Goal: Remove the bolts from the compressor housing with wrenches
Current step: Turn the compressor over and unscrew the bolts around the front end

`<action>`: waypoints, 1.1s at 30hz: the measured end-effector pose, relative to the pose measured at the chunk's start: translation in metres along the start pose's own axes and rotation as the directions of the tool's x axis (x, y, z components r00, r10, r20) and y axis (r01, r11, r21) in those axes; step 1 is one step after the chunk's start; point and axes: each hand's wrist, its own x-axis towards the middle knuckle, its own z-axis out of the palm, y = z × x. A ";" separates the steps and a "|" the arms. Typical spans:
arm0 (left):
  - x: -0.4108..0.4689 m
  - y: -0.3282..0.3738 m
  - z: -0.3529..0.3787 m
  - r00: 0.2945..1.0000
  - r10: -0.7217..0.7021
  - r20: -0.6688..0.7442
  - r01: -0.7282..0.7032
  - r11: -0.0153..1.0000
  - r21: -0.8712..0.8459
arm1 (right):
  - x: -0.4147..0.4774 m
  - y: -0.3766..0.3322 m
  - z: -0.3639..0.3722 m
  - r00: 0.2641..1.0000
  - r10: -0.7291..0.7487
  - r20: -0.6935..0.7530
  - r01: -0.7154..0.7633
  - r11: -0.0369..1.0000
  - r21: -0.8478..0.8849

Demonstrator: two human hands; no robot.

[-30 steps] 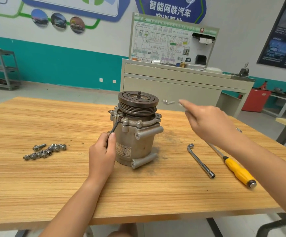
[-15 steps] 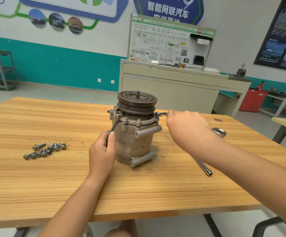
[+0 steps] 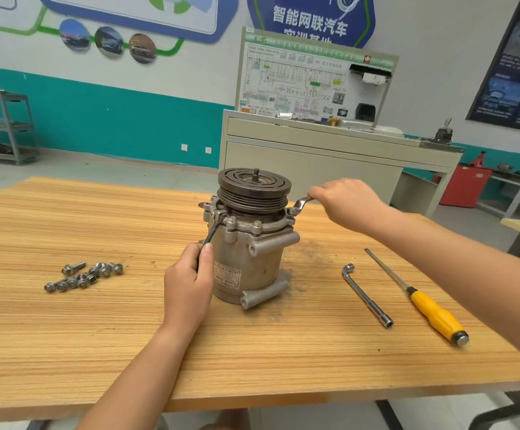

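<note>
A grey compressor housing (image 3: 246, 262) with a dark pulley (image 3: 254, 187) on top stands upright mid-table. Bolts (image 3: 257, 225) sit in its upper flange. My left hand (image 3: 189, 283) grips a dark wrench (image 3: 212, 232) whose head sits at the flange's left side. My right hand (image 3: 344, 201) holds a silver wrench (image 3: 300, 204) whose head sits on a bolt at the flange's right side. Several loose bolts (image 3: 85, 276) lie in a pile on the table to the left.
An L-shaped socket wrench (image 3: 366, 294) and a yellow-handled screwdriver (image 3: 429, 308) lie on the wooden table (image 3: 66, 336) to the right of the housing. A cabinet with a wiring display board (image 3: 311, 85) stands behind the table.
My right hand came down from the air with the silver wrench and set its head on the right flange bolt. The left hand stayed put on the dark wrench.
</note>
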 end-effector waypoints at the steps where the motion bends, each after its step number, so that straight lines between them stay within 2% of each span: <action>1: 0.000 0.000 0.000 1.000 0.001 -0.002 -0.001 1.000 0.002 | 0.008 -0.005 0.007 1.000 0.002 -0.019 -0.001 0.999 0.036; 5: 0.000 -0.001 0.000 1.000 0.007 -0.002 -0.007 1.000 -0.009 | 0.027 -0.028 0.019 0.995 0.047 -0.093 -0.018 0.955 0.297; 7: -0.001 -0.001 0.000 1.000 0.006 -0.001 -0.006 1.000 -0.015 | 0.025 -0.029 0.019 0.991 0.077 -0.112 -0.033 0.934 0.356; 13: 0.000 0.000 0.001 1.000 0.007 -0.004 -0.007 1.000 -0.015 | -0.028 -0.018 -0.003 0.907 0.353 -0.231 -0.202 0.844 0.497; 16: 0.000 0.002 0.001 1.000 0.010 -0.016 -0.011 1.000 -0.015 | -0.060 -0.025 -0.028 0.917 0.348 -0.195 -0.247 0.880 0.406; 19: -0.001 0.002 0.001 1.000 0.004 -0.012 -0.004 1.000 -0.014 | -0.078 -0.037 -0.049 0.957 0.290 0.012 -0.286 0.936 0.203; 21: -0.001 0.002 0.001 1.000 -0.007 -0.010 0.007 1.000 -0.014 | -0.082 -0.046 -0.060 0.959 0.268 0.092 -0.278 0.953 0.122; 28: -0.001 0.002 0.000 1.000 -0.016 -0.006 0.016 1.000 -0.025 | -0.068 -0.067 -0.082 0.972 0.188 0.144 -0.178 0.981 -0.079; 33: -0.001 0.003 0.000 1.000 -0.022 0.001 0.022 0.999 -0.025 | -0.061 -0.085 -0.084 0.967 0.124 0.222 -0.094 0.985 -0.143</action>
